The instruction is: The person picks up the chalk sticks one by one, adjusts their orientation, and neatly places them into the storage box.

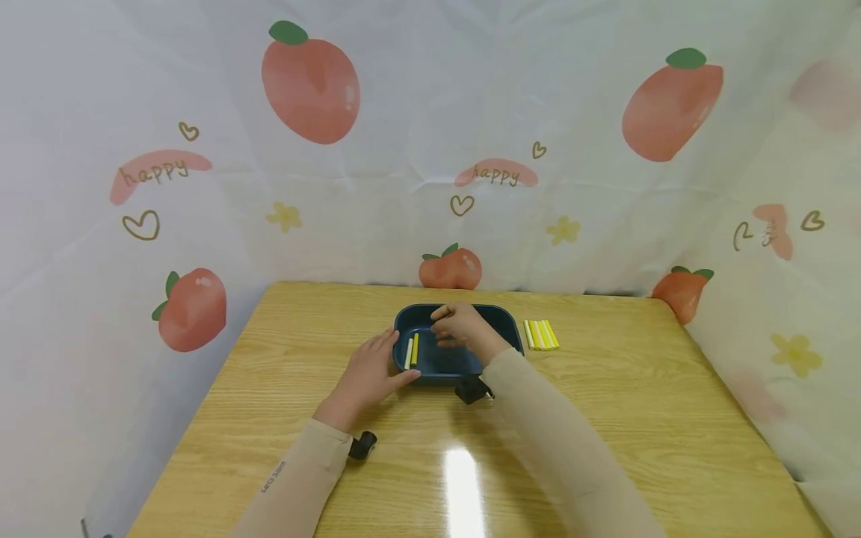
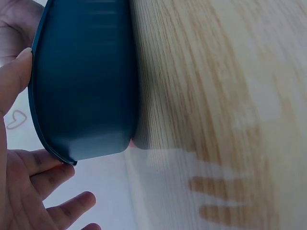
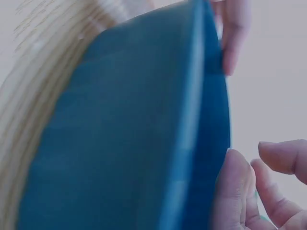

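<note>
A dark blue rectangular tray (image 1: 447, 366) stands near the table's far edge. Across its near left corner, my left hand (image 1: 366, 375) holds the tray, thumb at the front rim and fingers along the left end. In the left wrist view the thumb (image 2: 19, 72) touches the rim. Side by side in the tray's left end lie one pale chalk stick (image 1: 408, 353) and one yellow chalk stick (image 1: 415, 349). My right hand (image 1: 464, 329) hovers over the middle of the tray, fingers loosely bent, with nothing visible between thumb and fingertips.
Right of the tray lies a row of several yellow and pale chalk sticks (image 1: 541, 335). A white printed cloth (image 1: 377, 217) hangs behind and beside the wooden table (image 1: 639, 388). Small black cameras sit at the left wrist (image 1: 363, 445) and right wrist (image 1: 472, 390).
</note>
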